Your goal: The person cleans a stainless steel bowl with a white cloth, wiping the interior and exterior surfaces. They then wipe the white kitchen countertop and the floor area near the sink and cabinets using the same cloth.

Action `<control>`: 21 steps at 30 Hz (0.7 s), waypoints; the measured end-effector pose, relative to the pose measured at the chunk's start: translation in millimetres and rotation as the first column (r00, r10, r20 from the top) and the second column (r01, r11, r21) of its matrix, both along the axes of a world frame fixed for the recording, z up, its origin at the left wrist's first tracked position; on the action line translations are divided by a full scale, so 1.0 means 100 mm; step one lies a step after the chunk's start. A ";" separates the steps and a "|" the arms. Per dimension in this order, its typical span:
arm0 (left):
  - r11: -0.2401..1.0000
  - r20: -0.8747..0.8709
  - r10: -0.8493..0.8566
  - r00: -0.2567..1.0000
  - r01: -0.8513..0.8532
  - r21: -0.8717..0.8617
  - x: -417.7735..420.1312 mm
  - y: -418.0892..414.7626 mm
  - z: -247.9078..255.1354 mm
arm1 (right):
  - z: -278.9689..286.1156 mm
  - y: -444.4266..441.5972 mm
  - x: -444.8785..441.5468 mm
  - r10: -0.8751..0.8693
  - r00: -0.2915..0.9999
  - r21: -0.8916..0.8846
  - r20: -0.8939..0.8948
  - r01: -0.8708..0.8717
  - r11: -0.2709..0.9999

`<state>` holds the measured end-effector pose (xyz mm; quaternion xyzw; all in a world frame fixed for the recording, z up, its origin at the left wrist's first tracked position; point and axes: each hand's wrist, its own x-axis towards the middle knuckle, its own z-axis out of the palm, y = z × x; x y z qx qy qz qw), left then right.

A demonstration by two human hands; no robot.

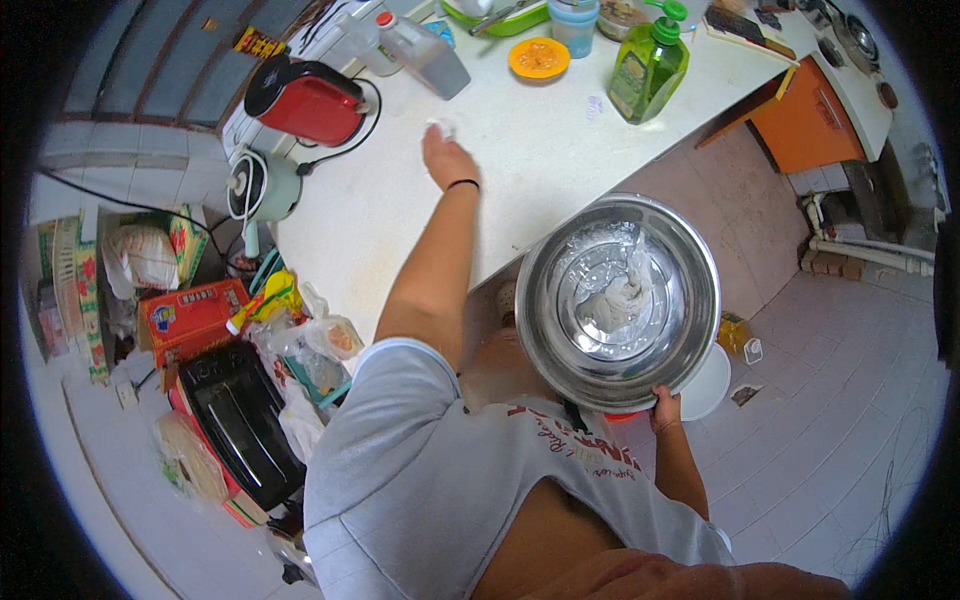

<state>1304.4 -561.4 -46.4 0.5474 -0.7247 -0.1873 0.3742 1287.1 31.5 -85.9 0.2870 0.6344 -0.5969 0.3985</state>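
My left hand point(448, 161) is stretched over the white tabletop point(525, 172), its fingers on a small white wad point(444, 127) that is too blurred to name. In my right hand point(665, 409) is the near rim of a large stainless steel basin point(544, 330). The basin is held off the table's front edge, above the floor. Inside it, a crumpled whitish, partly see-through heap point(611, 304) lies on the bottom; I cannot tell whether it is plastic film or wet cloth.
Along the back stand a red electric kettle point(307, 105), a plastic jug point(427, 60), a cut pumpkin half point(538, 58) and a green pump bottle point(649, 71). A small pale green electric pot point(266, 187) sits left. Below the basin are a white bucket point(709, 386) and an oil bottle point(735, 337).
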 end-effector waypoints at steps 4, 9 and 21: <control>0.980 0.334 0.050 0.941 -0.110 0.163 -0.32 -0.22 -0.22 | 0.00 0.07 0.03 -0.048 0.999 0.042 0.011 0.047 0.998; 0.953 0.286 -0.284 0.915 0.302 -0.020 -0.91 0.08 -0.56 | 0.14 0.02 0.01 -0.071 0.996 0.036 0.059 0.069 0.997; 0.374 0.024 -0.927 0.373 0.928 0.004 -1.50 1.42 -0.29 | -0.06 0.05 -0.05 -0.124 0.991 0.031 0.050 0.123 0.992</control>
